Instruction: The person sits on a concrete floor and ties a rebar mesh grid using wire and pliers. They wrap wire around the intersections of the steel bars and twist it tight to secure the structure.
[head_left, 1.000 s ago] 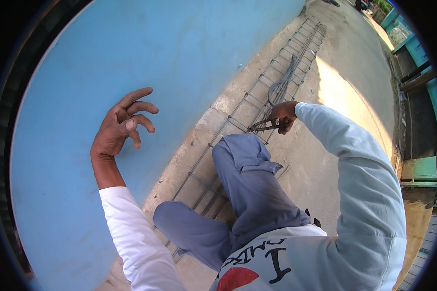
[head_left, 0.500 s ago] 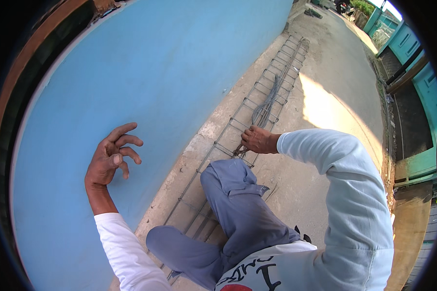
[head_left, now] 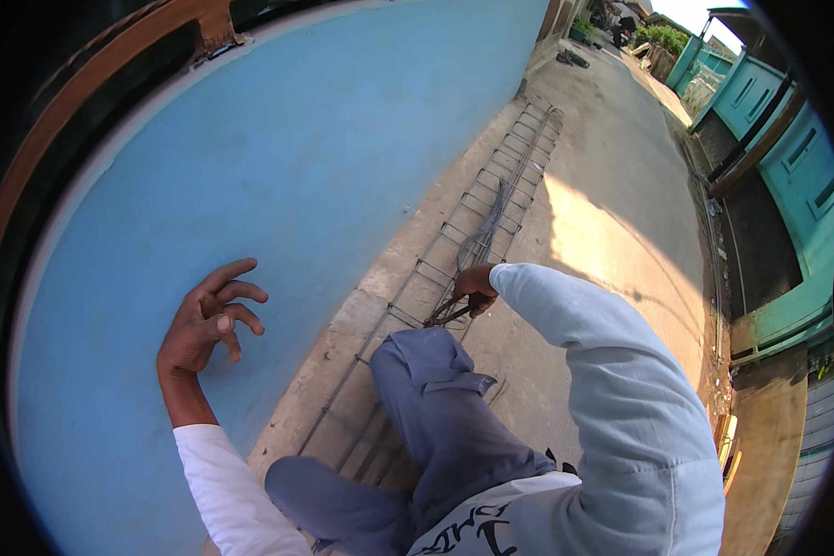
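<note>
A long rebar cage (head_left: pixel 443 232), made of thin bars with square ties, lies along the foot of the blue wall and passes under my legs. My right hand (head_left: pixel 477 285) is closed round the handles of dark metal pincers (head_left: pixel 450 313), whose head rests at a crossing of the cage just past my knee. A bundle of grey tie wire (head_left: pixel 480 236) lies on the cage beyond that hand. My left hand (head_left: pixel 206 320) is raised in front of the wall, fingers apart and bent, with nothing in it.
The blue wall (head_left: pixel 278 176) stands close on the left. To the right runs a concrete lane (head_left: pixel 612 176) with a sunlit patch, bordered by teal gates (head_left: pixel 797 167). A wooden board (head_left: pixel 769 445) leans at the right. Dark items (head_left: pixel 573 58) lie farther up the lane.
My right hand has turned and lifted slightly, so the pincers now show below it. My left hand stays raised with bent fingers. The whole view has shifted a little.
</note>
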A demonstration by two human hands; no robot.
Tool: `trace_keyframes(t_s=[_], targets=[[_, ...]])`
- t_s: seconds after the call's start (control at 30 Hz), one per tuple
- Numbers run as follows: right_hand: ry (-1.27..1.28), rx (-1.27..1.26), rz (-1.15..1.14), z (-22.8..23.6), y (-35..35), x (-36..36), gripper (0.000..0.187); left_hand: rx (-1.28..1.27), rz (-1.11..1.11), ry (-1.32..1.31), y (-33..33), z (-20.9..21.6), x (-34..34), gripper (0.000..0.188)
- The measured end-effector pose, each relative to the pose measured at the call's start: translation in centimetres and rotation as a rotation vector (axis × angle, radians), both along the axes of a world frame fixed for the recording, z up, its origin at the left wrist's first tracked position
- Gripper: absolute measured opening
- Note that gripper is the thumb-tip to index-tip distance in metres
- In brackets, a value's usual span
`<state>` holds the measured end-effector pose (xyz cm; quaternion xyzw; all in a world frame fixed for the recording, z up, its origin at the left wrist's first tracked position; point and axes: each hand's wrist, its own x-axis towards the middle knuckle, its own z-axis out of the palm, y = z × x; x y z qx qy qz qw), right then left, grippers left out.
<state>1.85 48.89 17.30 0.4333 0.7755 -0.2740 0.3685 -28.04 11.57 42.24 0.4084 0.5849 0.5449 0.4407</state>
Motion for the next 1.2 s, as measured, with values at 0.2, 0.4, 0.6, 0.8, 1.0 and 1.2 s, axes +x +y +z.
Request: trace_keyframes(t_s=[0.2, 0.4, 0.6, 0.8, 1.0, 1.2], targets=[[0.168, 0.245, 0.846, 2.0, -1.6, 0.8, 0.045, -0.003, 0.008, 0.036, -0.3, 0.0, -0.4, 0.116], [0.477, 0.313, 0.675, 2.6, -4.7, 1.6, 0.048, 0.018, 0.008, 0.03, 0.0, -0.5, 0.0, 0.118], [0.267, 0.246, 0.841, -0.2, -3.1, 0.1, 0.036, 0.023, 0.008, 0.038, -0.3, -0.5, -0.2, 0.12], [0.196, 0.277, 0.704, -1.0, -2.1, -1.3, 0.025, 0.019, 0.012, 0.056, -0.1, -0.8, -0.2, 0.117], [0.218, 0.322, 0.801, 0.9, -4.4, -3.7, 0.019, 0.003, 0.103, 0.021, -0.6, -2.1, -0.1, 0.086], [0.044, 0.379, 1.174, -0.9, 0.6, -3.7, 0.022, -0.223, 0.085, 0.288, 8.4, -18.3, 9.3, 0.049]])
